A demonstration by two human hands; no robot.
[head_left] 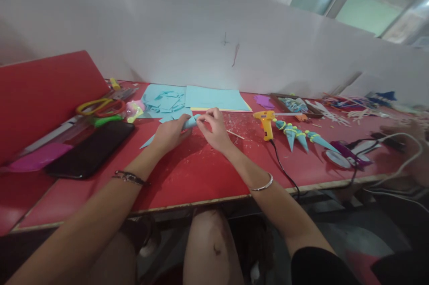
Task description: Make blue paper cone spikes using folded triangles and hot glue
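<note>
A light-blue paper cone (190, 123) lies sideways between my hands over the red table, its pointed tip out past my left wrist. My left hand (170, 132) is closed around the body of the cone. At the wide end, the fingers of my right hand (214, 129) pinch the cone's rim. Just right of my right hand lies a thin white stick (235, 134). Farther right, a yellow glue gun (265, 124) rests beside several finished-looking blue cones (301, 141) trimmed with yellow.
Blue sheets (214, 97) and cut blue pieces (167, 102) lie behind my hands. To the left are scissors (100, 107) and a black phone (92, 148). A box of scraps (295, 105) stands back right; another person's hand (409, 137) is at the far right.
</note>
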